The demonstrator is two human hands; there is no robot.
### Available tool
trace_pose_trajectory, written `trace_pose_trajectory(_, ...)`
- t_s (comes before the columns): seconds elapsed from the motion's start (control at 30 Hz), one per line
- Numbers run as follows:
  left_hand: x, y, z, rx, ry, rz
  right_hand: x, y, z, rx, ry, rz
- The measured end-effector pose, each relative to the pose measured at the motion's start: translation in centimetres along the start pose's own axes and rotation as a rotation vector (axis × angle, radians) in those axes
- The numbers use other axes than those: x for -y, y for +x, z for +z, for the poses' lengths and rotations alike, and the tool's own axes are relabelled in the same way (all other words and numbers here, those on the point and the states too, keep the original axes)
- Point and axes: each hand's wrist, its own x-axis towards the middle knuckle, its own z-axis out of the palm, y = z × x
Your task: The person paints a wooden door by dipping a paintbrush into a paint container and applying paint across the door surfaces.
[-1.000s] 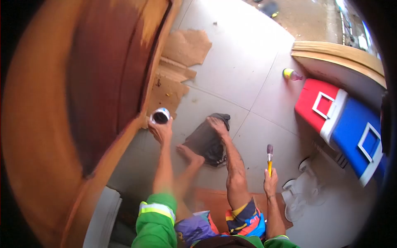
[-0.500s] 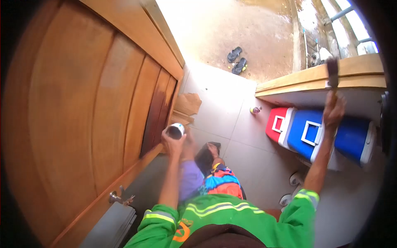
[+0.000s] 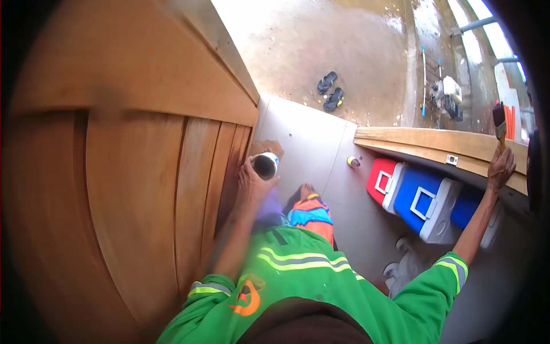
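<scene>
In my left hand (image 3: 252,186) is a small open can (image 3: 265,164) with a light outside and a dark inside, my fingers wrapped round it. It is close to the wooden door (image 3: 134,189), whose panels are mostly light brown, with a darker reddish patch low near the can. My right hand (image 3: 501,170) is stretched far out to the right, closed on the yellow handle of a paintbrush (image 3: 500,121). The brush points away from me with its dark bristles up, beside the wooden door frame (image 3: 412,137).
Red (image 3: 382,179) and blue (image 3: 418,198) cooler boxes stand under the frame on the right. A small bottle (image 3: 353,161) is on the tiles. Brown cardboard (image 3: 269,149) lies by the door. Black flip-flops (image 3: 327,83) and a machine (image 3: 448,94) are outside.
My right hand has swung further right with the paintbrush. My left hand has shifted right with the can. The view has turned, and the door handle has gone out of sight.
</scene>
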Motion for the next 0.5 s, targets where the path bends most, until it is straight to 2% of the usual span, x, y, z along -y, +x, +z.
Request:
trace_pose_trajectory(0.1,-0.8,1.8,-1.0,0.011,0.034,0.059,0.5,0.1,-0.7,0.083,0.025,0.023)
trace_pose_trajectory(0.17,-2.0,3.2,-2.1,0.001,0.029,0.088,0.7,0.2,-0.2,0.030,0.043,0.027)
trace_pose_trajectory(0.33,-3.3,5.4,-2.9,0.003,0.002,0.119,3.9,2.5,-4.9,-0.088,0.193,0.062)
trace_pose_trajectory(0.5,-4.9,7.5,-2.7,0.071,-0.046,0.053,5.7,3.3,-6.7,-0.117,0.239,0.050)
